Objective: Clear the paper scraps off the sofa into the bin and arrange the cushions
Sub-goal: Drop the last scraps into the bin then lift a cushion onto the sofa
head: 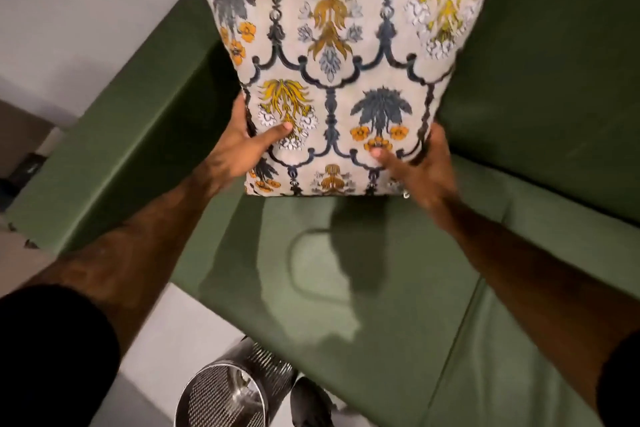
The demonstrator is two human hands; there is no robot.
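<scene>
Against the sofa (363, 288) back, the cushion (339, 73) is clamped by left hand (242, 146) and right hand (420, 163), likely to be stood upright.

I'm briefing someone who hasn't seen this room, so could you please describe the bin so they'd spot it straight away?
Start from the green sofa; on the pale floor against its front edge stands the bin. It is a round, shiny metal mesh one, the only see-through metal thing here.

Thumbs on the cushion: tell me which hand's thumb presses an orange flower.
The right hand. Its thumb tip sits on the orange flowers under the blue-grey plant on the cushion. The left hand has its thumb beside white blossoms under a yellow plant.
</scene>
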